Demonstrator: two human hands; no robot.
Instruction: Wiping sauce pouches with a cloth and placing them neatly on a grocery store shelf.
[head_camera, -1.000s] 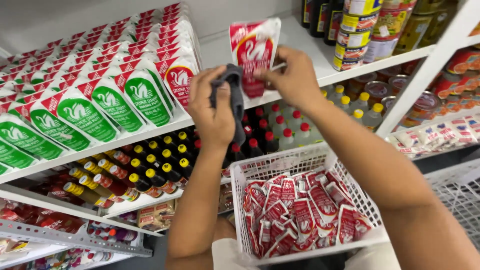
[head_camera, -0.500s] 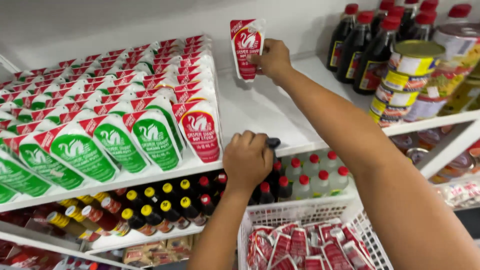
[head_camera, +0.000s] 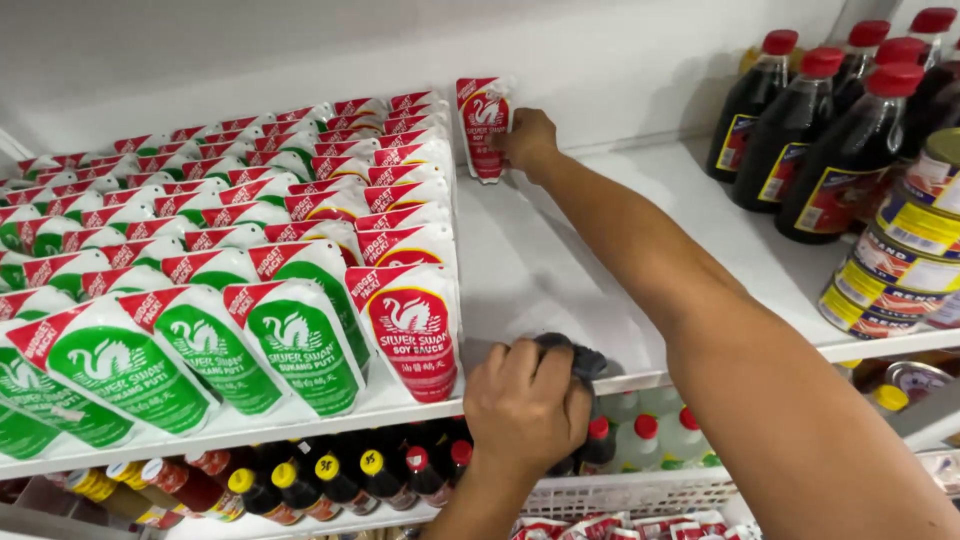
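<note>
Right hand (head_camera: 528, 140) now grips the red pouch (head_camera: 484, 125) deeper on the white shelf (head_camera: 560, 270); left hand (head_camera: 527, 405) remains clenched on a dark cloth (head_camera: 575, 358) at the shelf's front edge.

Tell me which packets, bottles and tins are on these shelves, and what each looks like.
Red-label pouch: white, held upright by right hand at the shelf's back.
Red-label pouches: one file, front to back.
Green-label pouches: rows on the left.
Dark bottles: red caps, right.
Stacked tins: yellow labels, far right.
Dark cloth: under left hand, shelf edge.
</note>
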